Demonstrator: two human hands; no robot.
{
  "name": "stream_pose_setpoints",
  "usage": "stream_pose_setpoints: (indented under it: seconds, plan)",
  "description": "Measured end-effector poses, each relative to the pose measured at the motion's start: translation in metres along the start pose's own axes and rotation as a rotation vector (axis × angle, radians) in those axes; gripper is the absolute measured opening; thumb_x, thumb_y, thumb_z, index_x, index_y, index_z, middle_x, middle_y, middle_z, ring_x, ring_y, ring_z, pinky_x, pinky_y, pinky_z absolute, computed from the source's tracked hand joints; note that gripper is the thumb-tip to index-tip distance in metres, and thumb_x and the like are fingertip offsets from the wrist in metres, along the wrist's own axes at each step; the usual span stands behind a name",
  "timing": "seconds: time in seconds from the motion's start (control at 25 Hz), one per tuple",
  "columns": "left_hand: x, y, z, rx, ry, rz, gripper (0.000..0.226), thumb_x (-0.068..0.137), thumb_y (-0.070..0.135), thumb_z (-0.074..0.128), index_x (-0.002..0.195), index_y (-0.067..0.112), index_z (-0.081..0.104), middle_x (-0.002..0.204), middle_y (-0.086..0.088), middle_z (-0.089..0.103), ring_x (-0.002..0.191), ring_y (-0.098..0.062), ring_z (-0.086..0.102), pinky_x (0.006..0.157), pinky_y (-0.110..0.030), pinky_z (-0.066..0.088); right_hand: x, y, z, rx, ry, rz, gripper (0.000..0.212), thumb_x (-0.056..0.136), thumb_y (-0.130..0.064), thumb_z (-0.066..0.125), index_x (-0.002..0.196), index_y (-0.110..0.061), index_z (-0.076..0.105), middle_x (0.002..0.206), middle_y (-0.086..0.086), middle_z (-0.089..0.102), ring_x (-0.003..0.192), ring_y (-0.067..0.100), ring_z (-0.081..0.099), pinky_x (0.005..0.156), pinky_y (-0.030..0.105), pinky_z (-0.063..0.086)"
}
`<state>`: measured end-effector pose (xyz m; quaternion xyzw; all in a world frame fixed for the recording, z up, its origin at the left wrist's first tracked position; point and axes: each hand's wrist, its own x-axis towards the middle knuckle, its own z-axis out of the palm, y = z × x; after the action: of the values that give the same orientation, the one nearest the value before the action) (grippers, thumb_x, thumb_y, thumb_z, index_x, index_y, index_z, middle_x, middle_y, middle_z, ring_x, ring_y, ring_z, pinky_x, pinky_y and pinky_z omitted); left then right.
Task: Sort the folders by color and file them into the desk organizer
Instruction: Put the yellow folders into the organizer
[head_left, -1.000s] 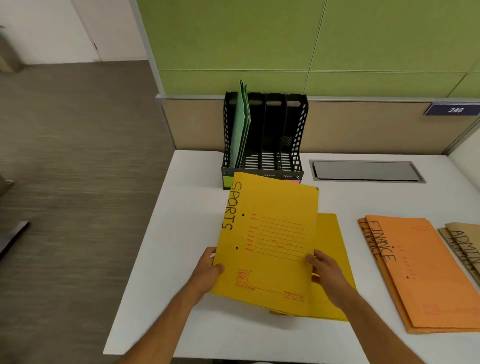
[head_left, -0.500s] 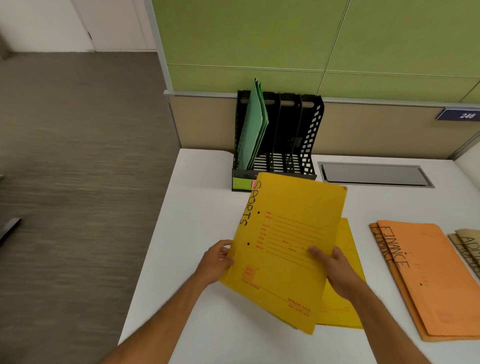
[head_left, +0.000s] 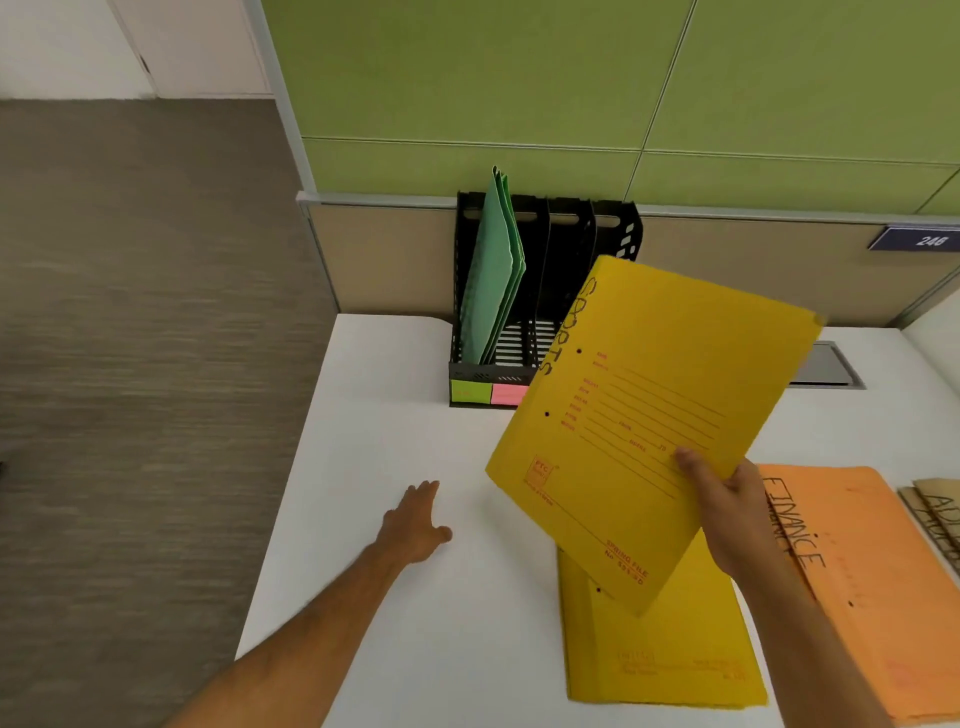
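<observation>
From the head view, my right hand (head_left: 737, 512) holds the yellow folder (head_left: 644, 431) marked SPORTS up off the worktop (head_left: 395, 519), thumb pinching down on its front face near the right edge, the other fingers hidden behind it. The folder is tilted, its top corner leaning toward two o'clock. My left hand (head_left: 415, 519) is off the folder, palm down and fingers spread loosely, low over the bare worktop at about nine o'clock from the folder; I can't tell whether it touches the surface.

The desk organizer (head_left: 550, 280) stands at twelve o'clock against the partition, and the green folders (head_left: 498, 270) stand upright in its leftmost slot. The slots to their right look empty. A green label (head_left: 470, 391) and a pink label (head_left: 506, 394) sit on the front lip; the lifted folder covers whatever labels come further right.

More yellow folders (head_left: 665, 660) lie flat at six o'clock beneath the lifted one, the orange folders (head_left: 852, 571) marked FINANCE at three o'clock, and brown ones (head_left: 935, 514) at the far right edge.

To file this well, I think I should turn the folder upright with its spine down, check the hidden labels for the yellow slot, and let my left hand steady the organizer or guide the lower edge between the dividers, so a one-handed pinch doesn't let it twist or catch.
</observation>
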<state>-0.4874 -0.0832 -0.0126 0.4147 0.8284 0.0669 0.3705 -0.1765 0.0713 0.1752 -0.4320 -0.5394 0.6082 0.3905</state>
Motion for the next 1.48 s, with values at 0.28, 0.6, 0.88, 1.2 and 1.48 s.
stream_pose_setpoints:
  seconds: [0.28, 0.6, 0.88, 1.2, 1.48]
  plan:
    - [0.047, -0.004, -0.001, 0.262, -0.12, 0.012, 0.133, 0.076, 0.058, 0.076, 0.157, 0.018, -0.022, 0.16, -0.006, -0.037, 0.151, -0.032, -0.026, 0.122, -0.056, 0.003, 0.054, -0.024, 0.036, -0.123, 0.148, -0.14, 0.027, 0.097, -0.029, 0.057, 0.096, -0.054, 0.066, 0.095, -0.028, 0.072, 0.097, 0.006, 0.068, 0.082, 0.036, 0.055]
    - [0.07, -0.015, -0.008, 0.341, -0.159, 0.055, 0.161, 0.05, 0.084, 0.074, 0.146, 0.025, -0.04, 0.148, -0.007, -0.054, 0.139, -0.034, -0.045, 0.116, -0.062, -0.016, 0.102, -0.024, 0.076, -0.084, 0.385, -0.203, 0.013, 0.098, -0.026, 0.059, 0.096, -0.036, 0.065, 0.094, -0.023, 0.07, 0.09, -0.004, 0.068, 0.079, 0.027, 0.055]
    - [0.066, -0.014, -0.008, 0.323, -0.181, 0.046, 0.159, 0.05, 0.083, 0.075, 0.136, 0.029, -0.048, 0.146, -0.005, -0.057, 0.137, -0.033, -0.048, 0.116, -0.062, -0.017, 0.175, -0.036, 0.138, -0.127, 0.401, -0.297, 0.009, 0.099, -0.027, 0.056, 0.092, -0.025, 0.061, 0.084, -0.013, 0.064, 0.072, -0.009, 0.061, 0.063, 0.014, 0.05]
    - [0.065, -0.012, -0.01, 0.311, -0.204, 0.049, 0.161, 0.051, 0.082, 0.075, 0.146, 0.025, -0.042, 0.146, -0.006, -0.057, 0.136, -0.033, -0.049, 0.115, -0.062, -0.018, 0.227, -0.007, 0.216, -0.425, 0.316, -0.387, 0.033, 0.105, -0.035, 0.04, 0.094, -0.01, 0.057, 0.062, -0.015, 0.044, 0.044, 0.0, 0.044, 0.042, 0.015, 0.031]
    - [0.067, -0.014, -0.009, 0.304, -0.205, 0.057, 0.161, 0.051, 0.083, 0.075, 0.145, 0.026, -0.043, 0.147, -0.006, -0.056, 0.137, -0.034, -0.048, 0.116, -0.063, -0.017, 0.236, 0.03, 0.244, -0.636, 0.202, -0.417, 0.04, 0.105, -0.026, 0.038, 0.142, -0.012, 0.04, 0.073, -0.005, 0.059, 0.054, 0.014, 0.059, 0.047, 0.03, 0.052]
